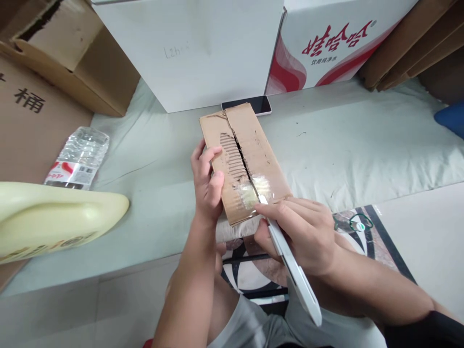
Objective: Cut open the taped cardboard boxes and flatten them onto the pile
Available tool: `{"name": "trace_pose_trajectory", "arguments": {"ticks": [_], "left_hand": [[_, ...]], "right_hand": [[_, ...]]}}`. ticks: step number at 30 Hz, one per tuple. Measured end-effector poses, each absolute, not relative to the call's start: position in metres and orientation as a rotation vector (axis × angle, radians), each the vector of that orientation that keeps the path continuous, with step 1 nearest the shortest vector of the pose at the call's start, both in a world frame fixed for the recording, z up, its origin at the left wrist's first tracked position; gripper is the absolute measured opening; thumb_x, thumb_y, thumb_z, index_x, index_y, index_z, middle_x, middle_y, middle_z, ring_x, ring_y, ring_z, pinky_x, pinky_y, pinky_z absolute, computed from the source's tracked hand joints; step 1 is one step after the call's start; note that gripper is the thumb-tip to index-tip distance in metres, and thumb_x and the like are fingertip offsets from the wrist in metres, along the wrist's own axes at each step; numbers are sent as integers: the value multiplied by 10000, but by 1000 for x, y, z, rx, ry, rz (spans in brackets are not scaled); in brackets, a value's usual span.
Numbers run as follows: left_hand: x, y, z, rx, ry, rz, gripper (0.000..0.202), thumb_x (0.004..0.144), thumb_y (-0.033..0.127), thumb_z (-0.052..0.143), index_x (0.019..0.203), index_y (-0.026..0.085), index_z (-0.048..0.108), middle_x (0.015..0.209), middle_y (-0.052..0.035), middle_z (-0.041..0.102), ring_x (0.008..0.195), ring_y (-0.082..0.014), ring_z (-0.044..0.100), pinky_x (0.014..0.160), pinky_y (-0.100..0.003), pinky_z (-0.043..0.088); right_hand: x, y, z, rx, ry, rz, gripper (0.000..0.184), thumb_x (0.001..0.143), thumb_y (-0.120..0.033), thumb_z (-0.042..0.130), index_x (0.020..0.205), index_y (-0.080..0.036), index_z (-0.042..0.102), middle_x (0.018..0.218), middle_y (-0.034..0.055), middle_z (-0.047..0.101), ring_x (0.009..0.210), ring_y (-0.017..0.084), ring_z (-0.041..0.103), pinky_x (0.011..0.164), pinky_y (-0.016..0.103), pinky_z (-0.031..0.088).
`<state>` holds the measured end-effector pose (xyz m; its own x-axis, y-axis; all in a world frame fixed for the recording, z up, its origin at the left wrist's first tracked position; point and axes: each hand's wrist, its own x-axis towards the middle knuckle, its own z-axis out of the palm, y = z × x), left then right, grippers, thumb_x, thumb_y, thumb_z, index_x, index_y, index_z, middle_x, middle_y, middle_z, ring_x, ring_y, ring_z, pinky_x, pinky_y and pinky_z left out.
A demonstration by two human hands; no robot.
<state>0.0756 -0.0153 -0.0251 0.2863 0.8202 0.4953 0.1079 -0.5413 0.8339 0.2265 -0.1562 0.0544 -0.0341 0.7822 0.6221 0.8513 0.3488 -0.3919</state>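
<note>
A small brown cardboard box (pixel 263 145) lies tilted near the front edge of the cloth-covered surface. Its top has a dark slit along the seam, a torn patch baring the corrugation, and clear tape (pixel 250 195) across the near end. My left hand (pixel 208 181) grips the box by its left side, fingers and thumb curled over the edge. In my right hand (pixel 300 229) is a white utility knife (pixel 295 273), its tip at the taped part of the seam. Some of the right fingers are hidden behind the hand.
Behind the box lies a phone (pixel 263 105), in front of large white cartons (pixel 217 58). To the left are a clear plastic bottle (pixel 83 150), a pale yellow jug (pixel 54 217) and brown cartons (pixel 90 67). A blue object (pixel 451 118) sits at far right.
</note>
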Motion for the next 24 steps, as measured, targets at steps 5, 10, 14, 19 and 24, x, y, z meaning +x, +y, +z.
{"name": "trace_pose_trajectory", "arguments": {"ticks": [5,10,14,19,24], "left_hand": [[75,-16,-24,1859,843,1295,459,1004,549,459,1349,291,618,1558,-94,464,1533,-330,386,1293,-515,337],[77,-16,-25,1858,838,1307,452,998,564,461,1330,303,621,1536,-87,478,1527,-336,386,1279,-515,354],[78,-16,-25,1870,860,1316,467,995,576,456,1330,297,622,1525,-92,491,1512,-344,400,1273,-524,352],[79,-16,-25,1865,859,1344,468,994,557,445,1315,274,633,1495,-105,514,1501,-339,413,1260,-507,371],[80,-17,-26,1876,882,1324,456,993,525,428,1318,274,628,1495,-97,524,1500,-327,402,1270,-506,350]], "right_hand": [[224,-154,53,-1480,-1810,-145,130,867,-117,570,951,-185,643,603,-63,606,486,88,521,496,250,417],[224,-152,49,-1428,-1817,-127,147,861,-125,546,953,-177,648,611,-56,627,478,92,543,500,252,441],[226,-152,50,-1404,-1774,-76,203,807,-91,528,956,-193,621,597,-76,611,446,76,512,496,231,449],[229,-154,53,-1354,-1778,-27,235,789,-75,513,973,-202,585,574,-84,587,425,71,489,462,223,413],[230,-157,54,-1395,-1762,-4,226,795,-102,518,981,-211,584,604,-71,619,461,82,533,484,223,457]]}}
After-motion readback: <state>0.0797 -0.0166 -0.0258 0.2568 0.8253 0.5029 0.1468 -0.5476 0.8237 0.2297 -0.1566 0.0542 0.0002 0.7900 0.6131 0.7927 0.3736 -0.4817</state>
